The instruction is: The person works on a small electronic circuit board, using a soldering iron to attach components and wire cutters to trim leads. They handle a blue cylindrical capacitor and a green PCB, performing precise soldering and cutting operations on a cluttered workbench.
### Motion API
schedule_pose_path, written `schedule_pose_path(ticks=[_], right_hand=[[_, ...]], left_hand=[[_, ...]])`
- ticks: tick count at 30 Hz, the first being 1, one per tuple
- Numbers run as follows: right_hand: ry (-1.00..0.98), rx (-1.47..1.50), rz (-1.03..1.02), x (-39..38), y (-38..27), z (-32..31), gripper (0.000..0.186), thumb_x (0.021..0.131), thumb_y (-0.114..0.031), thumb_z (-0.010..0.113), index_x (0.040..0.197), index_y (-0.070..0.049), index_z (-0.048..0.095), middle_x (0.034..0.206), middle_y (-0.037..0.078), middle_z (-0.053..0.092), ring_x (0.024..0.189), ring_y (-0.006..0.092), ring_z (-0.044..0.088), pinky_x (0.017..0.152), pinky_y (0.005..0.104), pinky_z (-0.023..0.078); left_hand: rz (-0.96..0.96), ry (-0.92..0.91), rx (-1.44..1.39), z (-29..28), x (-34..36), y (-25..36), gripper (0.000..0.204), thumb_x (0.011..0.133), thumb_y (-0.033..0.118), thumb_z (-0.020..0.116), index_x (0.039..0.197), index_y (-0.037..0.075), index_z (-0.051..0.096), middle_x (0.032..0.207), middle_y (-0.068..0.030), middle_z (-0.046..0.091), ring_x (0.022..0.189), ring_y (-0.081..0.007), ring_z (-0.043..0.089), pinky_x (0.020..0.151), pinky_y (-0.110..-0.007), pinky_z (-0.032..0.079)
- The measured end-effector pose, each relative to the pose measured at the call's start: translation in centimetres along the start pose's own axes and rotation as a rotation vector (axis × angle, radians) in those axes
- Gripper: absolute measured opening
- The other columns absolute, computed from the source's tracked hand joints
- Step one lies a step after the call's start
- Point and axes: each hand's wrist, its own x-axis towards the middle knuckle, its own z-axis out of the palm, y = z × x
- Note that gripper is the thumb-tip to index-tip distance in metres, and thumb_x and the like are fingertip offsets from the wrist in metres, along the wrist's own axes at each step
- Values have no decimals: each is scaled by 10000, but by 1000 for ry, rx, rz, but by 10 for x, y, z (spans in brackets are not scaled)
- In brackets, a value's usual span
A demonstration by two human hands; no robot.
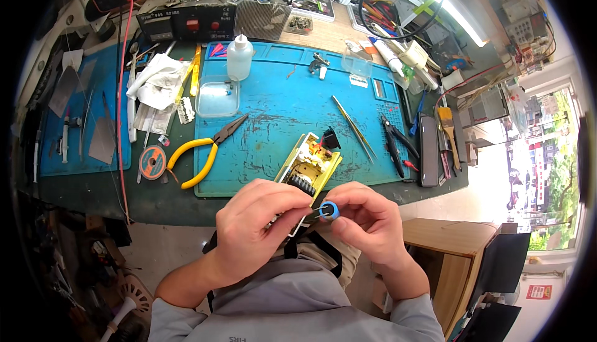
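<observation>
Close in front of me, my right hand (367,221) pinches a small round capacitor (329,210), blue at the rim with a dark end. Its two thin wire leads point left toward my other hand. My left hand (258,221) is closed, thumb and fingertips together at the near end of an opened yellow-green device housing (315,165). White and brown inner parts and a black ribbed piece (302,184) show inside that housing. A black block (330,138) on a red wire sticks out of its far end. The near end is partly hidden behind my left fingers.
On the blue mat (267,124) lie yellow-handled pliers (208,149), tweezers (354,129) and black cutters (393,146). A white dropper bottle (239,58) stands by a clear tray (217,97). A solder spool (153,162) is left; a phone (428,150) lies right.
</observation>
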Motion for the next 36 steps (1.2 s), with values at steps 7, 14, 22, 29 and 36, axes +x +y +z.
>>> schedule_pose_path(ticks=[7, 14, 22, 29, 36], right_hand=[[161, -1027, -353, 23, -10, 9, 333, 812, 15, 824, 1137, -33, 766, 1026, 117, 731, 856, 272, 701, 742, 353, 569], [116, -1258, -401, 38, -15, 17, 317, 801, 3, 838, 1107, -30, 766, 1001, 96, 734, 854, 270, 681, 730, 372, 551], [48, -1302, -367, 47, -20, 23, 301, 811, 9, 829, 1105, -3, 763, 1012, 83, 747, 849, 257, 691, 739, 360, 554], [40, -1323, -304, 51, -20, 27, 296, 800, 13, 836, 1088, 1, 767, 1004, 89, 752, 837, 256, 704, 716, 351, 557], [123, -1266, -364, 47, -8, 26, 325, 759, 37, 855, 1073, -4, 781, 995, 100, 757, 802, 244, 712, 672, 343, 549]], left_hand=[[99, -120, 493, -15, -22, -1, 564, 851, 416, 840, 1267, 64, 695, 1276, -108, 679, 1078, -301, 659, 899, -419, 505], [153, -144, 617, -8, -32, -13, 758, 824, 664, 778, 1281, 63, 718, 1300, -120, 655, 1058, -287, 643, 854, -425, 488], [176, -91, 642, -6, -34, -18, 683, 859, 675, 759, 1185, 75, 767, 1231, -83, 685, 954, -243, 657, 788, -379, 507], [171, -82, 663, -7, -31, -17, 660, 872, 680, 753, 1152, 83, 781, 1202, -61, 697, 941, -218, 655, 804, -359, 514], [188, -73, 667, -5, -33, -19, 670, 877, 695, 747, 1151, 85, 777, 1195, -64, 687, 919, -211, 657, 798, -345, 513]])
